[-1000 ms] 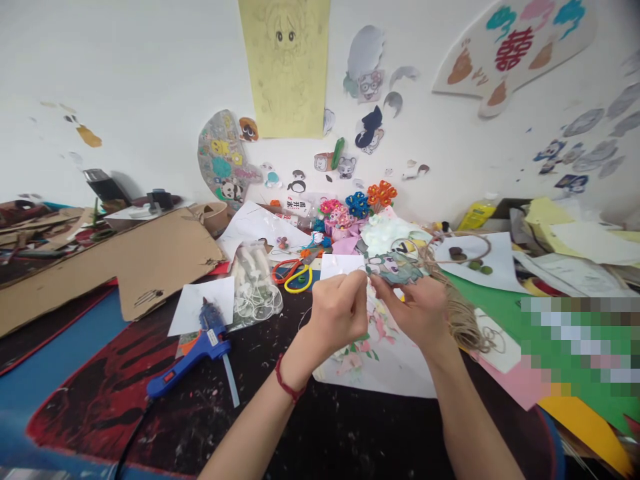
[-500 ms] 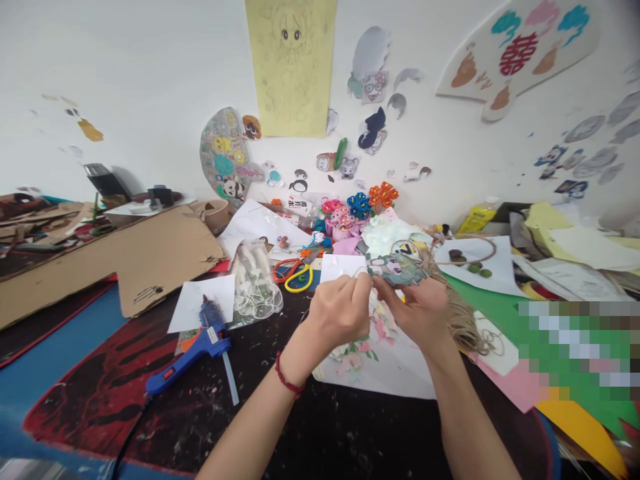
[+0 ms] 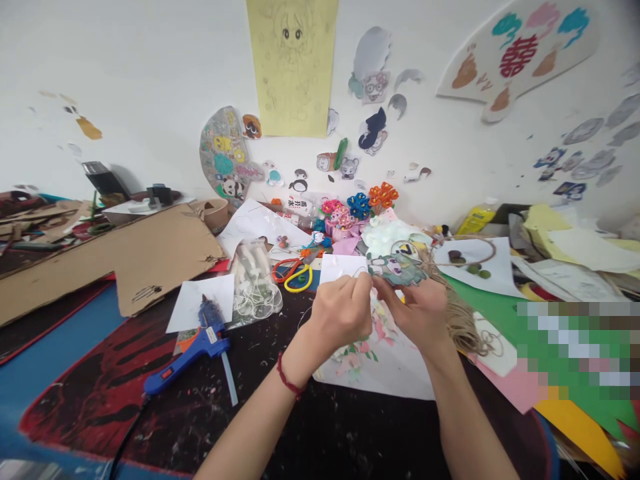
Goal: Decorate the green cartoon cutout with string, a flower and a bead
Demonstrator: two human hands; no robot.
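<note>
My left hand [image 3: 341,312], with a red cord bracelet [image 3: 287,377] at the wrist, is closed in a pinch on a thin thread that loops above its knuckles. Touching it on the right is my right hand [image 3: 417,308], its fingers bent round the lower edge of a green-haired cartoon cutout [image 3: 397,268]. The fingertips of both hands meet at the cutout's lower left corner, where the exact grip is hidden. Below the hands lies a white sheet [image 3: 400,370] with pink and green paper scraps [image 3: 353,360].
A blue glue gun [image 3: 190,360] and a bag of white cords [image 3: 255,287] lie left. Scissors [image 3: 299,275] and crochet flowers [image 3: 359,205] stand behind. Twine [image 3: 463,327] and coloured paper [image 3: 510,380] are right; cardboard [image 3: 165,247] lies far left.
Both hands hold nearly the same place and pose. A thin dark thread now shows left of my left wrist. The view has shifted very slightly.
</note>
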